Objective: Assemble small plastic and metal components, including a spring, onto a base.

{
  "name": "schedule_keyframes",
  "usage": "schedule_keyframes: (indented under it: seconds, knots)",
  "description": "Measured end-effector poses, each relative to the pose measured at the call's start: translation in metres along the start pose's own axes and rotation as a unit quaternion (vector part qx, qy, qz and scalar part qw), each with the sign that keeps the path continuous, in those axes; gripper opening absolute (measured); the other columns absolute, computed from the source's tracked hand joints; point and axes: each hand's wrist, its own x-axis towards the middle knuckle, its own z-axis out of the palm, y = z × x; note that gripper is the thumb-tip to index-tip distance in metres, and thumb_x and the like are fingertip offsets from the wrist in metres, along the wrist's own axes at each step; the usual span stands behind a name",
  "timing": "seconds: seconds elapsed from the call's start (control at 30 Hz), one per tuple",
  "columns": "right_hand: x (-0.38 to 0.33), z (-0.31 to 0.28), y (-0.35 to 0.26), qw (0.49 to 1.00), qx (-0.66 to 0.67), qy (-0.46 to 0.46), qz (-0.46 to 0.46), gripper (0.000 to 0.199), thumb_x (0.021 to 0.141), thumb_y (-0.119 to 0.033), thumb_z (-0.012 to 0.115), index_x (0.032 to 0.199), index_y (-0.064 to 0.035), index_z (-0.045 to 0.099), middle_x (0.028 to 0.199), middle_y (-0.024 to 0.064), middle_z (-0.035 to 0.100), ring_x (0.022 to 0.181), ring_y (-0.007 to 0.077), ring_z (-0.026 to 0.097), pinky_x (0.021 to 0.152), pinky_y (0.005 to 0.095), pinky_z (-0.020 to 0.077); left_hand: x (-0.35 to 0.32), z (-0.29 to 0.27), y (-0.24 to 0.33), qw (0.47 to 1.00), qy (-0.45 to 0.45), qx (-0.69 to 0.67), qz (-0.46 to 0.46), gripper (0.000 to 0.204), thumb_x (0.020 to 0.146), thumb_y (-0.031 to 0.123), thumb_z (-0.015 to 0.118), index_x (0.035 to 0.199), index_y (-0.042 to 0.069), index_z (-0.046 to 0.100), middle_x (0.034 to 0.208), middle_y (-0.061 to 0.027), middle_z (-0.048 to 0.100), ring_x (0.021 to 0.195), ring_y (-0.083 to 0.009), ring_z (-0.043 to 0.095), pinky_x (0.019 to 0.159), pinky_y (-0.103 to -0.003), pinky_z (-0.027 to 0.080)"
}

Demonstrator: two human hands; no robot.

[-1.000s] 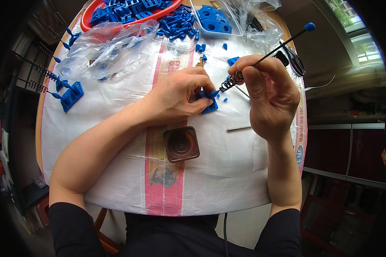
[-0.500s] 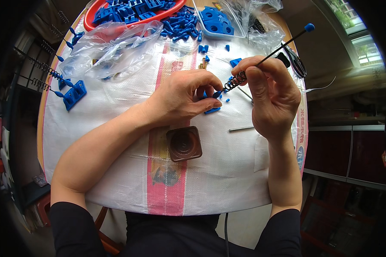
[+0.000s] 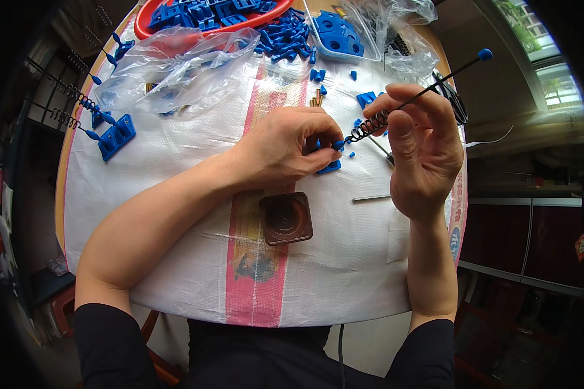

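**Spring rod strung between my two hands**

The black spring rod (image 3: 368, 126) slants up from my left fingertips, through my right hand, with its coil in the gap between them. My left hand (image 3: 289, 142) is pinching the blue connector (image 3: 338, 146) at the coil's lower end. My right hand (image 3: 428, 142) is curled about the upper part of the coil and the rod, thumb on the near side; I cannot tell how firmly it grips. The round blue cap (image 3: 485, 54) on the far end sticks out past my right fingers.

Just under my left fingertips lies a blue plate (image 3: 331, 167), partly hidden. A brown square dish (image 3: 287, 219) sits nearer me, below my left hand, and a thin metal bar (image 3: 371, 198) lies just left of my right wrist. Beyond my left hand stand some brass-coloured pieces (image 3: 316, 98), then a heap of small blue parts (image 3: 284, 40), a red basin (image 3: 140, 23) and a clear tray (image 3: 372, 54), both holding blue parts. Well left of my left hand is a blue block (image 3: 117, 137), near more black springs.
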Motion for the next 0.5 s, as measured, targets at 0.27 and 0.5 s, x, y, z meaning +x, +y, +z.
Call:
schedule_keyframes:
  seconds: [0.27, 0.5]
  knots:
    - [0.004, -0.031, -0.01, 0.975, -0.062, -0.135, 0.164, 0.035, 0.086, -0.002, 0.052, 0.119, 0.0047, 0.056, 0.095, 0.0091, 0.066, 0.083, 0.0131, 0.06, 0.076, 0.0279, 0.0487, 0.001, -0.001, -0.003, 0.997, 0.007, 0.057, 0.047, 0.014, 0.08, 0.002, 0.072, 0.093, 0.0, 0.067, 0.083, -0.0068, 0.061, 0.074, -0.016, 0.059, 0.065, -0.029, 0.047]
    - [-0.014, -0.006, -0.009, 0.957, -0.184, -0.161, 0.154, 0.024, 0.083, -0.002, 0.07, 0.107, -0.0003, 0.067, 0.089, 0.0089, 0.067, 0.076, 0.0162, 0.066, 0.065, 0.0275, 0.0512, 0.0, 0.0, -0.01, 0.994, -0.004, 0.082, 0.069, 0.013, 0.079, 0.004, 0.072, 0.092, 0.002, 0.07, 0.09, -0.0103, 0.064, 0.083, -0.0237, 0.063, 0.072, -0.033, 0.05]
